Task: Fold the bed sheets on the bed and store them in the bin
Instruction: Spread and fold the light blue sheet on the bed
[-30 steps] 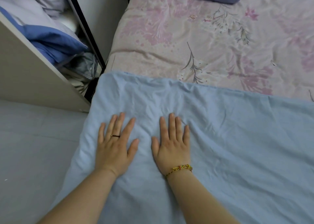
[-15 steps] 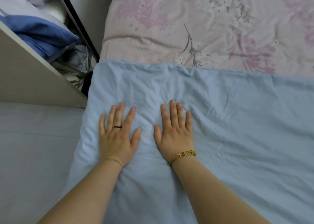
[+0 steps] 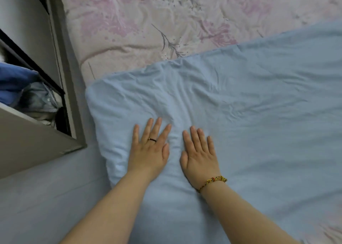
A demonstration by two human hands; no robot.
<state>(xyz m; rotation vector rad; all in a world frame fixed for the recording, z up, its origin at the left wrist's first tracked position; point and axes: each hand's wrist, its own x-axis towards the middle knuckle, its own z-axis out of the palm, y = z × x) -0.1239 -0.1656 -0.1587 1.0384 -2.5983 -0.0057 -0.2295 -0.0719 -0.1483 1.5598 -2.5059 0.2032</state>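
Both hands lay flat, fingers straight, side by side on the blue sheet [image 3: 240, 105]: left hand [image 3: 149, 149] near its left edge, right hand [image 3: 199, 155] beside it. The sheet covered the flowered bed [image 3: 129, 21]; the bin [image 3: 33, 142] stood left.

I'm looking down into a home bedroom. A bed [image 3: 118, 58] fills most of my view, dressed in a pink floral quilt [image 3: 148, 12] with a pale blue sheet [image 3: 259, 114] spread across it. At the left stands an open storage unit [image 3: 27, 151] with bundled fabrics [image 3: 16, 84] stuffed inside.
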